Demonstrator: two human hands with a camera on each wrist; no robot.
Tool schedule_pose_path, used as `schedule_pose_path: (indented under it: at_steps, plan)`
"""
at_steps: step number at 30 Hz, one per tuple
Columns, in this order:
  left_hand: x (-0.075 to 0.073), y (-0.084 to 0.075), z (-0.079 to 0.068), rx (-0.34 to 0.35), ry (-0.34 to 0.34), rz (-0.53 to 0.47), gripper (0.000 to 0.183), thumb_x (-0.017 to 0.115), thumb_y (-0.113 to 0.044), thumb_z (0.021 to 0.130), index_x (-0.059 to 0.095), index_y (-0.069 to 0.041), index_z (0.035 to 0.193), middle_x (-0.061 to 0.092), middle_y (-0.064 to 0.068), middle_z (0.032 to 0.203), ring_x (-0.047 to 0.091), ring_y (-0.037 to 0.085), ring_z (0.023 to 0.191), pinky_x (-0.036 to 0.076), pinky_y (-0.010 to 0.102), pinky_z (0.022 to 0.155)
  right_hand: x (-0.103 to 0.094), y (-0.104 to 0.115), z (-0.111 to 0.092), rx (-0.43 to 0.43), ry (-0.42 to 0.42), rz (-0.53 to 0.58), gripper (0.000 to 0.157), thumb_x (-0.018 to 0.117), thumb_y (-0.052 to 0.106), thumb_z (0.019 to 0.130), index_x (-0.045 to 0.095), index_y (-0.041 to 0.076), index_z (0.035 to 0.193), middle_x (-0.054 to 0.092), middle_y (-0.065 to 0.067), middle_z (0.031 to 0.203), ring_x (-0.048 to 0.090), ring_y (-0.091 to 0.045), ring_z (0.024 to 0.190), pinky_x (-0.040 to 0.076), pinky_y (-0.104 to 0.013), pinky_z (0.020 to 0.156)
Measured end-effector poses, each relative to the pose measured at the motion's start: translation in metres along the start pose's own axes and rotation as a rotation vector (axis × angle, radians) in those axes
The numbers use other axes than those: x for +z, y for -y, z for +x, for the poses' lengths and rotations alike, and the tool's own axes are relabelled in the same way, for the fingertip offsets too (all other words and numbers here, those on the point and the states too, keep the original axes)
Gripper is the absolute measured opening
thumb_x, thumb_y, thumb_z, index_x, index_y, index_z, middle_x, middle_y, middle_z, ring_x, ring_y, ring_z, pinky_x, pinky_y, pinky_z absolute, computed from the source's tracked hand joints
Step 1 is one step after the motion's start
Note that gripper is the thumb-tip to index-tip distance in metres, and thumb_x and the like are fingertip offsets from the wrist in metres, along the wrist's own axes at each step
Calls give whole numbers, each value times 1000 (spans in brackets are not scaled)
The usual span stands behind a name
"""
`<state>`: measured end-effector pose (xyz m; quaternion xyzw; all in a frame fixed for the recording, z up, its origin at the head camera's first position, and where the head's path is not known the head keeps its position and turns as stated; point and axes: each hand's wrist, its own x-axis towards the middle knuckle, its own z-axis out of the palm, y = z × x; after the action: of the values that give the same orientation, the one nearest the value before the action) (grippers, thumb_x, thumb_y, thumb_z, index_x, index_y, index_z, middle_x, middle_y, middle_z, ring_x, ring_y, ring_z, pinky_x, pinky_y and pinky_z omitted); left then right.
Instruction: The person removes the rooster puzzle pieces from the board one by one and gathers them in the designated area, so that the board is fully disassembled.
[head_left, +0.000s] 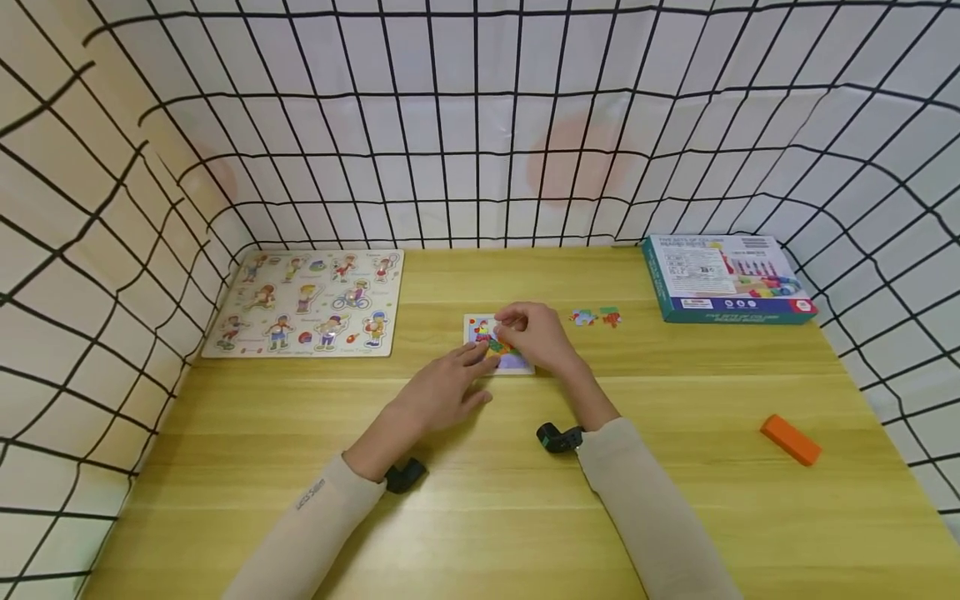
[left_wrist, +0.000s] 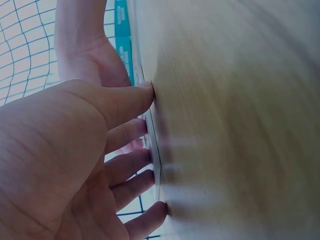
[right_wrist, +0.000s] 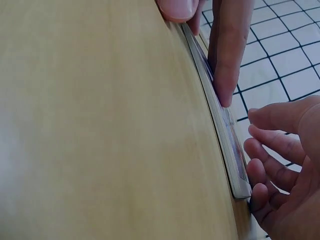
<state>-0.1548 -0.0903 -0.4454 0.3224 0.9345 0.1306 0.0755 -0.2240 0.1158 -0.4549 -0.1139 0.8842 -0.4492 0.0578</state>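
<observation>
A small jigsaw puzzle board (head_left: 517, 362) with a white border and a colourful picture lies flat on the table in front of me. The left hand (head_left: 447, 390) rests its extended fingers on the board's left part, with its thumb on the table in the left wrist view. Over the board's upper right side is the right hand (head_left: 538, 335), its fingers bent and close to the board's edge. No piece shows between its thumb and fingertips in the right wrist view. Loose jigsaw pieces (head_left: 582, 317) lie to the right of the board.
At the back left lies a wooden puzzle board (head_left: 322, 275) with figures of children. A white and teal box (head_left: 727, 279) stands at the back right, and an orange block (head_left: 791, 440) is nearer on the right. Black wire mesh (head_left: 480, 125) borders the table's back and sides.
</observation>
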Motion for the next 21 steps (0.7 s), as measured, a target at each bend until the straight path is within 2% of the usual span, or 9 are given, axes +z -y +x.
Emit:
schedule_pose_path:
  at_steps: [6, 14, 21]
  plan:
    - [-2, -1, 0, 9, -5, -3, 58, 60, -36, 105, 45, -15, 157, 35, 13, 166, 35, 33, 154, 32, 46, 126, 0, 3, 0, -1, -5, -18, 24, 70, 22, 97, 76, 8, 116, 75, -9, 106, 59, -22, 88, 47, -30, 75]
    - [-2, -2, 2, 28, -11, -4, 58, 59, -36, 105, 46, -14, 157, 36, 14, 166, 36, 33, 154, 32, 47, 126, 1, 0, 0, -4, -4, -43, 22, 69, 25, 99, 77, 11, 114, 74, -7, 109, 56, -22, 87, 46, -32, 74]
    - [-3, -1, 1, 24, -1, -3, 58, 60, -36, 105, 45, -14, 157, 35, 14, 166, 35, 33, 153, 32, 47, 126, 5, -1, 0, -12, 17, -76, 21, 67, 23, 100, 78, 12, 115, 70, -9, 118, 61, -27, 105, 51, -43, 90]
